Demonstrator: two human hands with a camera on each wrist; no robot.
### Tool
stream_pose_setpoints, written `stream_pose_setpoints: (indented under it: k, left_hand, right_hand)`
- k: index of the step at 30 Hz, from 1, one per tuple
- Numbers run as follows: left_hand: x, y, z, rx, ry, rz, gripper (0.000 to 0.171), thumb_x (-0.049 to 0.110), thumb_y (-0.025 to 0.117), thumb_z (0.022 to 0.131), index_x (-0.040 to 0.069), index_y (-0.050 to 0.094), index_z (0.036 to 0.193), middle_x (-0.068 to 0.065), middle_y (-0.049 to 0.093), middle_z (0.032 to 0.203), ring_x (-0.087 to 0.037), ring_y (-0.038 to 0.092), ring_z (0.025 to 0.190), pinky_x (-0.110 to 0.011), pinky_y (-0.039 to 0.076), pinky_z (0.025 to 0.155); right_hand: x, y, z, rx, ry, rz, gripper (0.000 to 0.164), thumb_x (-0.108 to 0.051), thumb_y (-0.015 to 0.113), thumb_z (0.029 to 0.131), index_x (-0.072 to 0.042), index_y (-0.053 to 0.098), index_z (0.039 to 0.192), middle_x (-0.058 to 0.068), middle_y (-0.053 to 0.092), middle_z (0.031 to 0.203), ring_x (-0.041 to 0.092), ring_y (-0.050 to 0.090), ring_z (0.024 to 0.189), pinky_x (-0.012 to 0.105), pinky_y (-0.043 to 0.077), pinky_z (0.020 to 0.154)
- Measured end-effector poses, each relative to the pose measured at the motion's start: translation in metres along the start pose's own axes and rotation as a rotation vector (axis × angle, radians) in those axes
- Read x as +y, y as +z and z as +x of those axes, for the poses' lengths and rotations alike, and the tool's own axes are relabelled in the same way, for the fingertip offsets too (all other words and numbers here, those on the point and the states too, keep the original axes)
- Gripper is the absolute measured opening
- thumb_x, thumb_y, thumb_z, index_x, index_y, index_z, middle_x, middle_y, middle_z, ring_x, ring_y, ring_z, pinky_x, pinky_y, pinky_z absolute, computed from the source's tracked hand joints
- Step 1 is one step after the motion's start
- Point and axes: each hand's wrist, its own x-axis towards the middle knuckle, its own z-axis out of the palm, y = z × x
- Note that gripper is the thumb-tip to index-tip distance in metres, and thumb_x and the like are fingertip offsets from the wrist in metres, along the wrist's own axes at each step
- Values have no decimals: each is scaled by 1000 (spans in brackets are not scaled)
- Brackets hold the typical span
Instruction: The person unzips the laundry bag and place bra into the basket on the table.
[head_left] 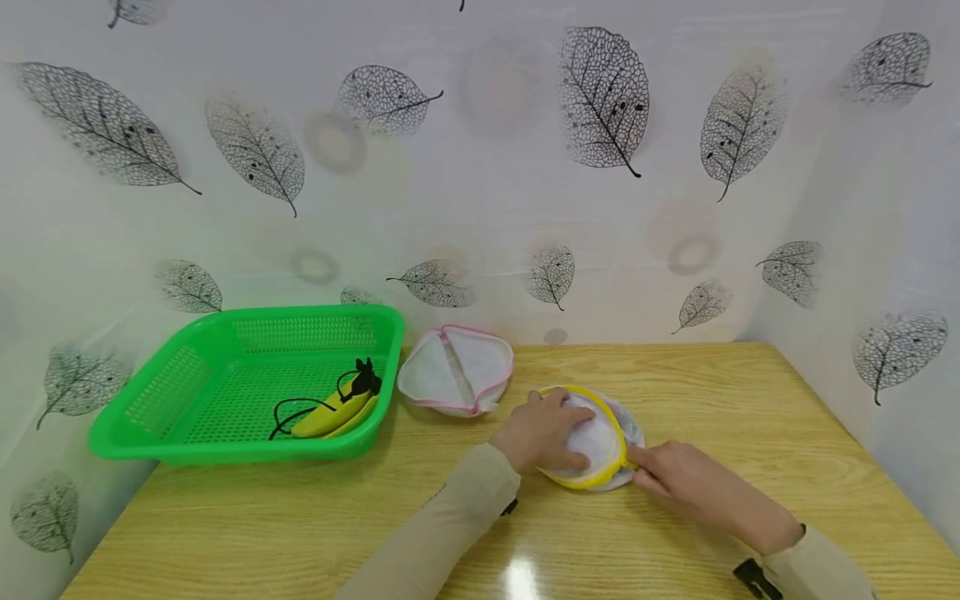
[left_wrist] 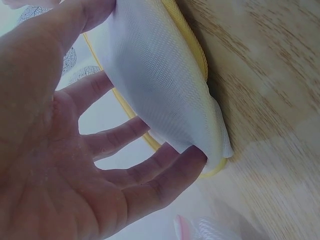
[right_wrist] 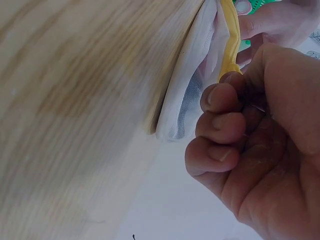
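Observation:
A round white mesh laundry bag (head_left: 596,439) with a yellow zipper edge (head_left: 590,482) lies on the wooden table. My left hand (head_left: 542,432) grips it from the left, fingers spread over its bulging top. The left wrist view shows the thumb and bent fingertips (left_wrist: 192,155) set against the mesh fabric. At the right side of the bag, my right hand (head_left: 686,483) pinches the yellow zipper (right_wrist: 231,50) at its end between thumb and forefinger. Its other fingers are curled in, and they hide the zipper pull.
A second mesh bag with pink trim (head_left: 480,367) lies behind my left hand. To the left stands a green plastic basket (head_left: 255,454), holding a yellow banana-shaped thing (head_left: 330,415) with a black cord. A leaf-patterned sheet (head_left: 480,208) hangs behind the table (head_left: 712,392).

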Motion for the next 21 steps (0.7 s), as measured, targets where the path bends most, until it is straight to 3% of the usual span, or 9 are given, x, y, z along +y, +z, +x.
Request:
stream_pose_setpoints:
  k: [12, 17, 21]
  left_hand:
    - [1, 3, 0, 21, -7, 22, 66, 59, 72, 88, 37, 53, 148, -4, 47, 155, -34, 56, 124, -40, 58, 85]
    - [6, 5, -3, 84, -11, 86, 63, 64, 67, 90, 33, 56, 144, -9, 56, 141, -35, 62, 113, -38, 60, 78]
    - [8, -2, -9, 87, 39, 152, 62, 62, 71, 88, 31, 57, 140, -8, 62, 130, -30, 67, 102, -36, 59, 79]
  right_hand:
    - [0, 2, -1, 18, 45, -18, 27, -8, 59, 98, -25, 48, 80, -20, 26, 64, -8, 25, 57, 15, 29, 53]
    - [7, -1, 0, 90, 149, -121, 32, -15, 61, 100, -25, 43, 75, -17, 24, 62, -4, 23, 55, 17, 26, 51]
    - [13, -5, 2, 122, 232, -175, 34, -16, 60, 100, -22, 41, 73, -14, 26, 60, -1, 26, 55, 19, 26, 50]
